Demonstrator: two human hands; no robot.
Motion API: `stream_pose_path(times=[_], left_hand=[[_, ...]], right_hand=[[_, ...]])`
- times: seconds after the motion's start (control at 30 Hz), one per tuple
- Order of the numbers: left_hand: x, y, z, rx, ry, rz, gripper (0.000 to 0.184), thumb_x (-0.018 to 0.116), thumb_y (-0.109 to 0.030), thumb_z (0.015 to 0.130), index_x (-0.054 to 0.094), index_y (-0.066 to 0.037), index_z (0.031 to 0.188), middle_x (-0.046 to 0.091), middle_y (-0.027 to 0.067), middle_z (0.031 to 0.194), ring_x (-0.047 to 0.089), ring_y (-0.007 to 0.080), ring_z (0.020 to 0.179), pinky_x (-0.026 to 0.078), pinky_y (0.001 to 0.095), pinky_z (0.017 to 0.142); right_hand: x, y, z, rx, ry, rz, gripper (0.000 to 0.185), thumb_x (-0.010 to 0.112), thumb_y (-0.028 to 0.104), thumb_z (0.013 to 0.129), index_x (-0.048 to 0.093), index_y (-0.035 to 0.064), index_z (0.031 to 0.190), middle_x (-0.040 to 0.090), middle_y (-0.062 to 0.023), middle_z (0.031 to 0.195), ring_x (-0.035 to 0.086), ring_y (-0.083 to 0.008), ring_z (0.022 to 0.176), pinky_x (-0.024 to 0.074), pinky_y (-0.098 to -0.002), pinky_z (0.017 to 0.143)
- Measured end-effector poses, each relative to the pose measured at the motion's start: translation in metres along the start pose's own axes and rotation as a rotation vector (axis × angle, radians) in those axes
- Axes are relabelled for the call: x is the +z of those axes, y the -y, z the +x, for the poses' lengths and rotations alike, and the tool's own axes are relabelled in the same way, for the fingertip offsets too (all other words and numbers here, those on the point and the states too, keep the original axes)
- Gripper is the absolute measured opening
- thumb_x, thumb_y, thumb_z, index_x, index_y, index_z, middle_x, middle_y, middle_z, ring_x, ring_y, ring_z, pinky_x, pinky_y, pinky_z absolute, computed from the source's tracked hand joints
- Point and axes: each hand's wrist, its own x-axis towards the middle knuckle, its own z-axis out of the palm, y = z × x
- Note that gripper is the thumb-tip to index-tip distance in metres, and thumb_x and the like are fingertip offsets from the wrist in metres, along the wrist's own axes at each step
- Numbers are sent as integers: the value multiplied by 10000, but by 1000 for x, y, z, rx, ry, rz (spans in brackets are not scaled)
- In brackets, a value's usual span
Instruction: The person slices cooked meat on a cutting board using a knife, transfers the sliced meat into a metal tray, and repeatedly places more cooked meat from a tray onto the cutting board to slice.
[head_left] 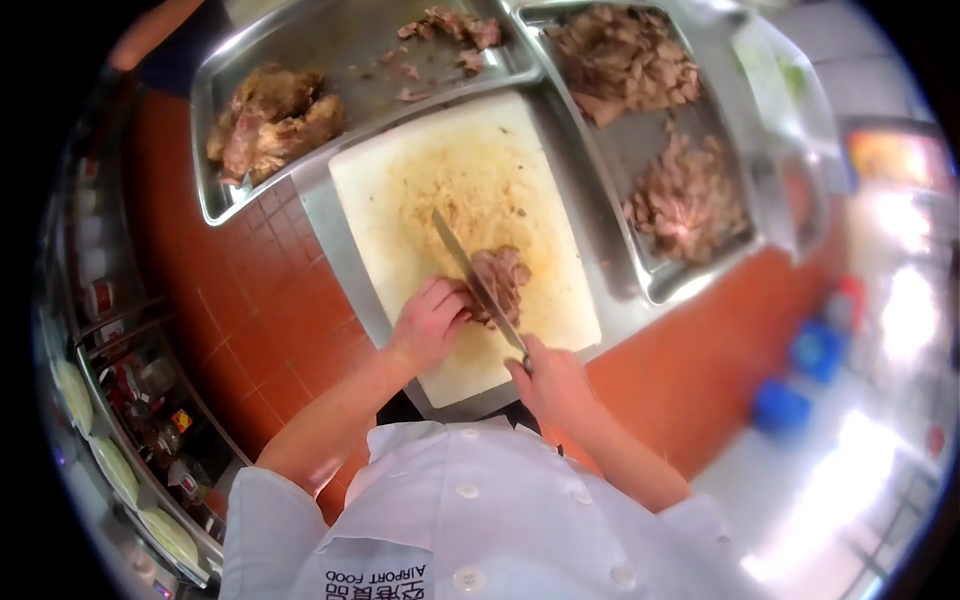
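My right hand (552, 381) is wrapped round the handle of a long knife (470, 268). Its blade lies across brown meat (503, 280) on the white cutting board (380, 260), tip pointing up and left. Beside the blade, my left hand (432, 322) has its fingers curled together against the left side of the meat; whether they pinch a piece is hidden. Juice and small scraps stain the board above the meat.
Top left, a metal tray (205, 130) bears large meat chunks (270, 122) and scraps. Another tray (600, 170) at right holds two piles of sliced meat (690, 200). A person's arm (155, 32) shows top left. Shelves (150, 370) stand at left, blue objects (785, 405) at right.
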Motion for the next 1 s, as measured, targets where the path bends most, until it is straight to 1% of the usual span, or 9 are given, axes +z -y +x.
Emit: stream_pose_path(times=[0.13,0.2,0.27,0.4,0.5,0.67,0.83,0.93,1.0], left_hand=[[1,3,1,2,-18,-8,238,761,33,778,699,-13,1003,663,162,1077,632,398,995,545,458,846],[3,2,-3,-40,-18,-11,235,764,32,776,708,-14,999,666,160,1084,633,396,988,545,458,844],[3,0,-6,-38,-14,3,228,764,33,777,713,-15,994,670,159,1086,634,395,983,545,458,839],[5,3,-6,-5,-60,19,226,763,37,780,713,-17,994,673,156,1080,633,394,980,542,455,828],[1,-4,-4,-3,-52,25,238,742,53,775,689,-20,995,670,128,1053,639,357,982,556,439,827],[4,3,-3,17,-76,-17,218,749,50,773,699,-19,974,671,143,1053,638,378,967,550,450,821],[3,2,-5,-31,-40,12,212,757,46,771,709,-20,966,674,148,1051,644,386,966,551,453,815],[0,-1,-2,-2,-48,19,218,754,49,770,704,-25,969,674,140,1048,641,372,965,551,446,811],[2,-1,-6,8,-86,44,225,748,56,770,691,-31,970,670,127,1049,632,351,958,551,434,805]], right_hand=[[-1,-4,-33,32,37,-51,250,688,213,958,616,20,1100,691,-208,709,688,-450,683,539,-549,636],[11,4,-15,44,19,-96,244,683,210,959,615,19,1095,691,-207,705,692,-449,689,541,-549,642],[39,1,30,-26,-58,-80,252,690,213,954,614,15,1091,692,-210,711,691,-451,697,539,-548,640],[35,3,63,-90,-148,-4,261,698,224,952,615,13,1082,693,-207,711,688,-447,685,538,-537,622],[17,3,20,-5,-56,15,263,698,228,954,615,15,1083,692,-209,710,684,-446,676,535,-540,616],[-3,4,-38,46,49,-35,239,690,217,956,608,18,1062,689,-219,712,688,-446,690,533,-553,630],[40,5,38,-30,-61,-69,228,695,220,949,595,21,996,689,-231,727,693,-451,706,540,-551,639],[34,8,66,-66,-72,-28,309,712,225,951,638,-3,1146,703,-230,758,691,-452,723,541,-534,664],[28,4,52,-38,-73,16,321,717,233,950,639,-2,1154,707,-224,763,693,-450,725,542,-531,665]])
